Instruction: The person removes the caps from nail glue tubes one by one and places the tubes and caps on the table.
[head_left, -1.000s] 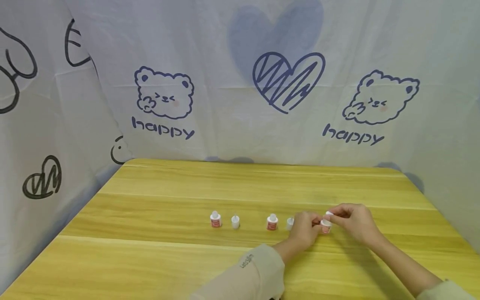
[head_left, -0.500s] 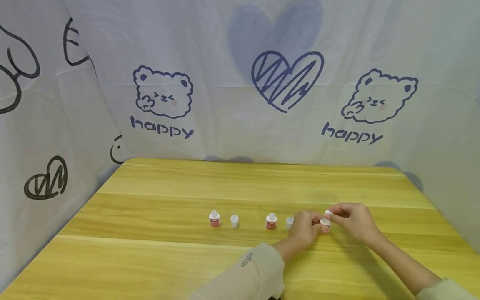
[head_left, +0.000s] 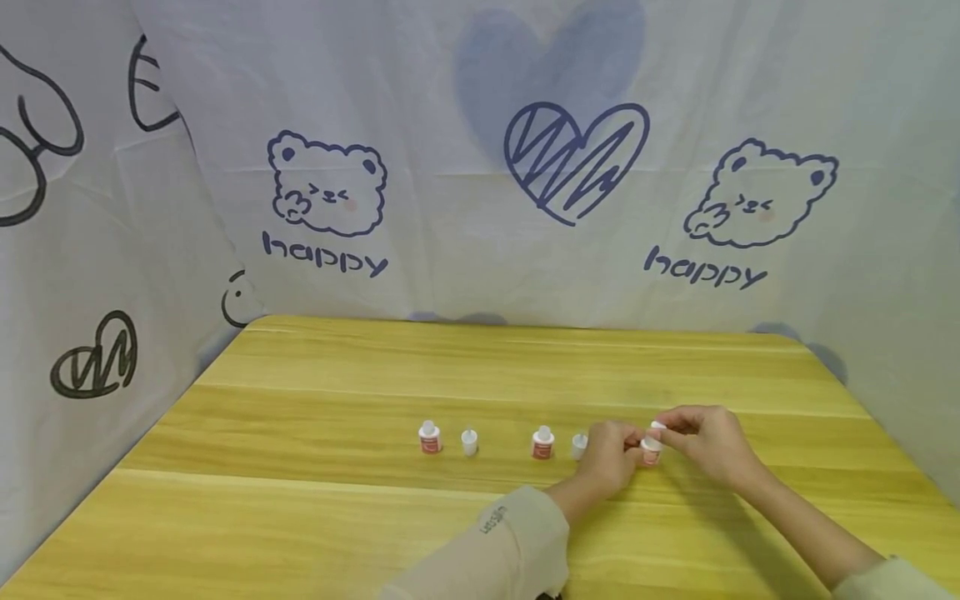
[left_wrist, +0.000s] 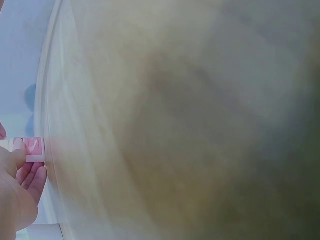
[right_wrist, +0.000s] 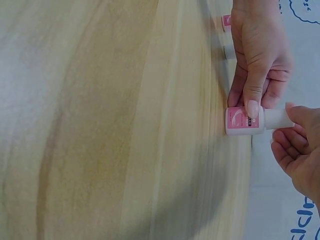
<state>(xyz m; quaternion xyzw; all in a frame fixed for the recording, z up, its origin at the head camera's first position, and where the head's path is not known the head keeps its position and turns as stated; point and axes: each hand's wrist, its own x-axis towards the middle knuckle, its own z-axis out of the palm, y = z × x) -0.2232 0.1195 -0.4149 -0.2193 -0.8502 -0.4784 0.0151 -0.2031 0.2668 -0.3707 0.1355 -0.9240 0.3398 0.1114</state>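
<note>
While the left hand holds a bottle nearer the worktop's right edge, the right hand pinches its cap.

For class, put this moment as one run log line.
left hand: grips bottle; right hand: pinches its white cap; nearby: two uncapped bottles, two caps
</note>
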